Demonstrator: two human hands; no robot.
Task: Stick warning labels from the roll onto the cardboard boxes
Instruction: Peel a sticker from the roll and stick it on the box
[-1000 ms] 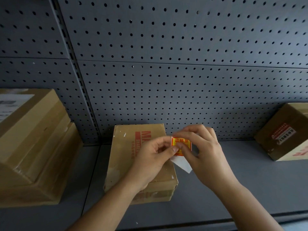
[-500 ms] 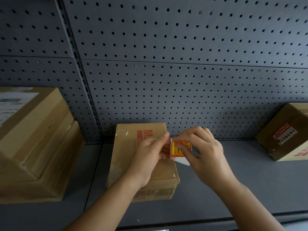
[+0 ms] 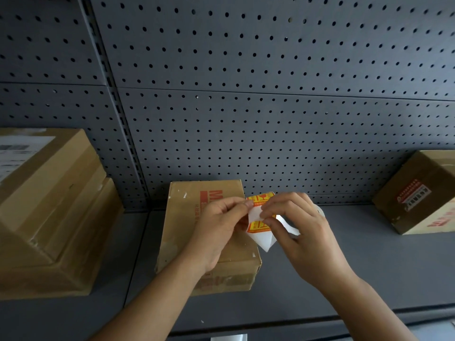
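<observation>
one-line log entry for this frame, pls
phase: peeling | left hand: pinching warning label | right hand: holding backing strip | middle box: no new label

Dark grey pegboard back panel (image 3: 270, 119), dotted with rows of small holes, split by a horizontal seam. Slotted metal upright (image 3: 115, 114) left of centre. Grey shelf (image 3: 369, 267) below, meeting the panel.

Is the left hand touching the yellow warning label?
Touching. The head view shows the left hand pinching the warning label at its left edge.

Three boxes (image 3: 209, 242), perhaps two labels (image 3: 258, 226).
</observation>
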